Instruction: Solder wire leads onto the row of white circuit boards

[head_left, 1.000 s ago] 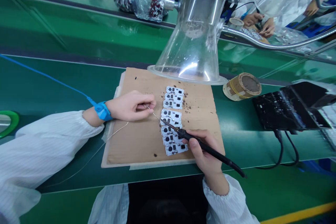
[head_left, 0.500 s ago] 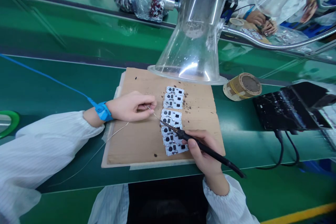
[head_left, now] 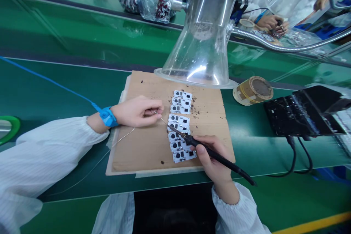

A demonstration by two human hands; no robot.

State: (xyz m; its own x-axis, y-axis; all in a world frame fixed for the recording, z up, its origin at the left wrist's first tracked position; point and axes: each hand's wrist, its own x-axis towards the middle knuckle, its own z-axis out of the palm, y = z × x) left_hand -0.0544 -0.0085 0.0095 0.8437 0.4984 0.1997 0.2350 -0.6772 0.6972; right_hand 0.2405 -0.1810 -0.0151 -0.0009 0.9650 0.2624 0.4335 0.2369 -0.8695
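Note:
A row of several small white circuit boards lies on a brown cardboard sheet. My left hand, with a blue wrist strap, pinches a thin solder wire whose end points at the boards. My right hand grips a black soldering iron like a pen. The iron's tip meets the wire's end at the left edge of a middle board.
A clear fume-extraction funnel hangs over the cardboard's far edge on a flexible metal hose. A tape roll and a black soldering station stand to the right. Another person's hands work across the green bench.

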